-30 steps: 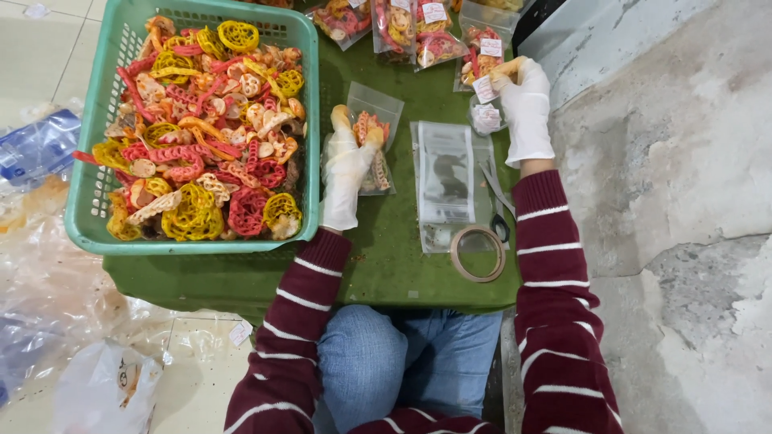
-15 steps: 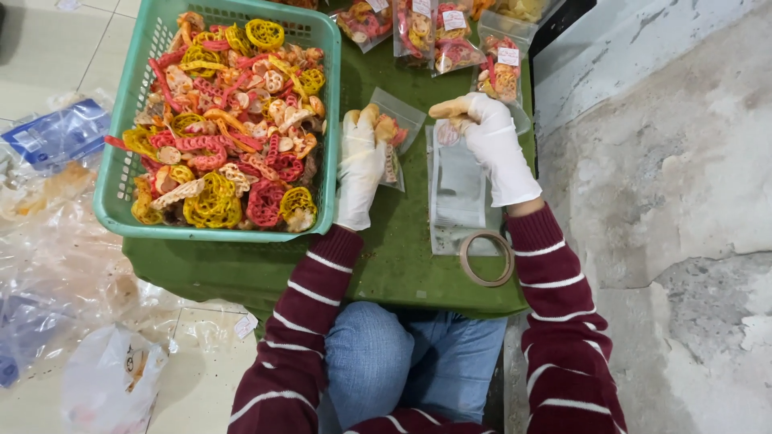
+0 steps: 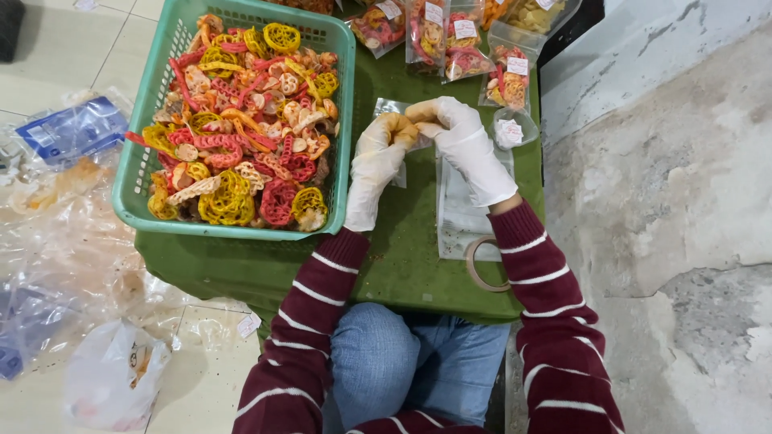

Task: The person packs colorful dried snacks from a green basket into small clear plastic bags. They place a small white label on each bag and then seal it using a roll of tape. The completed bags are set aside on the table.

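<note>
With loose plastic wrappers (image 3: 72,209) on floor at far left and teal basket (image 3: 145,217) heaped with coloured ring and lattice crackers (image 3: 241,120) just beside, spill risk judged low there. Left hand (image 3: 374,165), gloved, fingers curled shut on top edge of small clear pouch (image 3: 394,108) over green tabletop (image 3: 402,265); right hand (image 3: 462,145), gloved, pinched on same edge. Uneven pull could tear film or drop contents; pouch contents not discernible; tape roll (image 3: 482,265) near front edge could be elbowed off.

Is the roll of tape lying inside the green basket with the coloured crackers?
No: the tape roll lies on the green table beside the right forearm, outside the green basket.
</note>
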